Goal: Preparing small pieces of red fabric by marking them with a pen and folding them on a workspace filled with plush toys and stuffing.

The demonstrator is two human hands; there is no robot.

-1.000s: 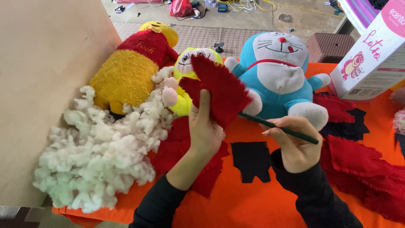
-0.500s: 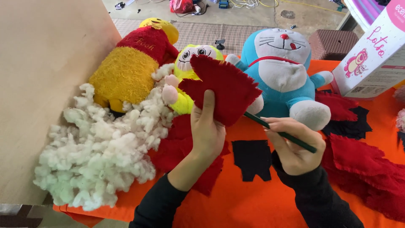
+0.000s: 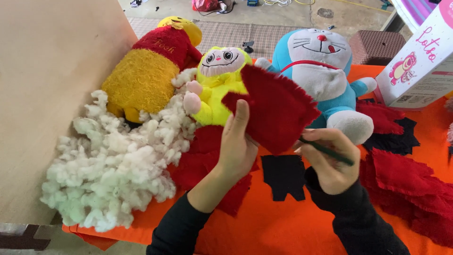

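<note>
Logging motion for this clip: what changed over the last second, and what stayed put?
The right hand drew its thin dark stick in toward the red fabric piece, so less of the stick shows. The left hand kept holding that piece up. The plush toys, white stuffing and cut pieces did not move.

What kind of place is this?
Likely a small soft-toy making workbench: a heap of white stuffing, cut red plush pieces on an orange cloth, and finished plush toys behind.
</note>
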